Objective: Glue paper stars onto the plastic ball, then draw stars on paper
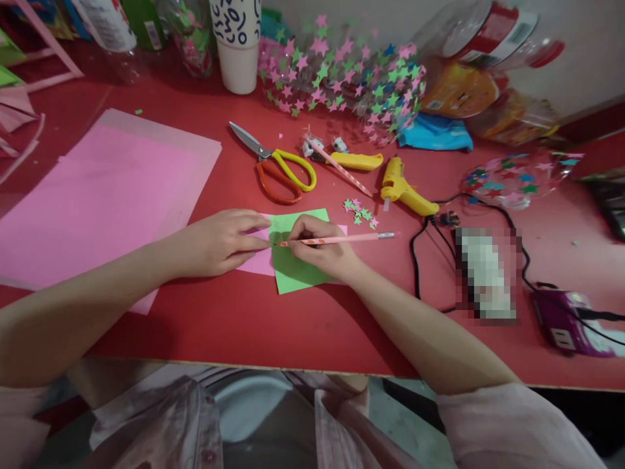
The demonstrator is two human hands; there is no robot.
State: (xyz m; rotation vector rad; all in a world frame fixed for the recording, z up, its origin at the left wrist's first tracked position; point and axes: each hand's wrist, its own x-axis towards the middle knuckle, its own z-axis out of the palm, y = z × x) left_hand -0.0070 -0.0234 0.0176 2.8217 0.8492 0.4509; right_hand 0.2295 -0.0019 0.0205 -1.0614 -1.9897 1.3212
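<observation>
Pinched in my right hand (326,251) is a pink patterned pencil (354,239), its tip at the left edge of a green paper square (299,279). Beneath the green paper, a smaller pink paper (255,262) sticks out on both sides. My left hand (219,242) lies flat with fingers stretched out, its fingertips on the pink paper by the green edge. Small pink and green paper stars (360,212) are scattered just beyond my right hand. Scissors (287,174) with yellow and orange handles lie partly spread behind the papers.
Large pink sheets (107,189) cover the left of the red table. Behind lie another pencil (346,170), a yellow-handled cutter (359,161) and a yellow glue gun (406,189) with black cord. Star-covered plastic (336,78), a white cup (237,58) and bottles (488,32) line the back.
</observation>
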